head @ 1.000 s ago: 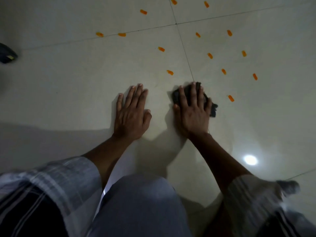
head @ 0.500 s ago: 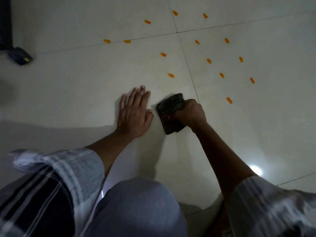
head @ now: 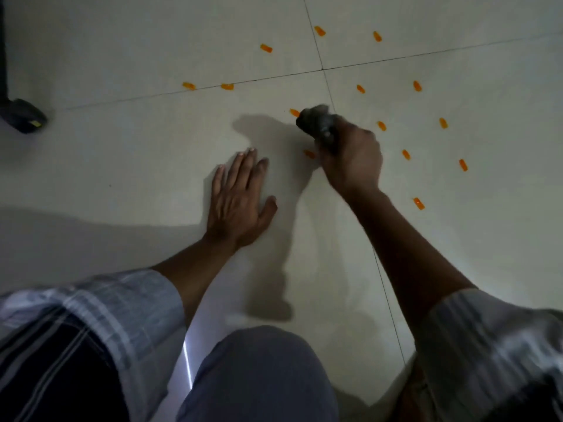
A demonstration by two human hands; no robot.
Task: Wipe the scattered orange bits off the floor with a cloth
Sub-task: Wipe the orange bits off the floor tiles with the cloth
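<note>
Though dim, counted fourteen orange bits (head: 381, 125) scattered on the floor (head: 122, 178) around one dark cloth (head: 316, 121). Found that cloth bunched in the right hand (head: 353, 159), fingers closed round it; contact with the floor impossible to tell. Noted two bits just left of the cloth, five to its right, seven beyond it. Saw the left hand (head: 237, 205) pressed flat, nearer than the cloth and to its left, fingers straight, holding nothing.
</note>
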